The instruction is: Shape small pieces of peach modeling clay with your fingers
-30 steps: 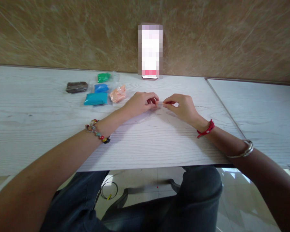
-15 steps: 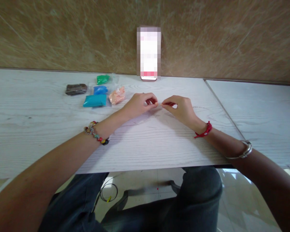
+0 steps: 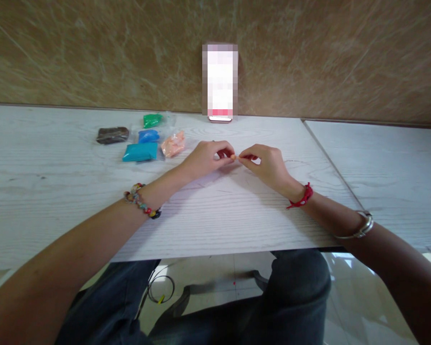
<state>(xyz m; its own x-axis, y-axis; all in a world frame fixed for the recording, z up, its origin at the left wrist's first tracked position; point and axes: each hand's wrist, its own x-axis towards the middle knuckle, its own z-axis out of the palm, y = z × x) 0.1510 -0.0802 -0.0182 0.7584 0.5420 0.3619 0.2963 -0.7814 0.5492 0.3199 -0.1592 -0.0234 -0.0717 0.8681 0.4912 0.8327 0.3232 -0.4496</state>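
Pinched at the fingertips of my left hand [image 3: 212, 157] is a tiny peach-coloured piece of clay [image 3: 233, 157]. My right hand [image 3: 267, 163] faces it from the other side, thumb and forefinger pressed together at the piece's right end. Both hands are just above the white wood-grain table [image 3: 215, 215]. Left of my left hand lies a clear bag of peach clay [image 3: 173, 144]. Beside it are packets of teal clay [image 3: 140, 152], blue clay [image 3: 149, 136], green clay [image 3: 153, 120] and brown clay [image 3: 112, 135]. The fingers hide part of the small piece.
A phone [image 3: 220, 81] with a blurred screen leans upright on the brown marbled wall [image 3: 309, 57] at the table's back. A seam [image 3: 330, 160] crosses the table on the right. My legs are under the front edge, and a black cable [image 3: 161, 287] lies on the floor.
My fingertips have come slightly closer together around the small piece. The whole view has shifted a little; the packets and phone keep their places on the table.
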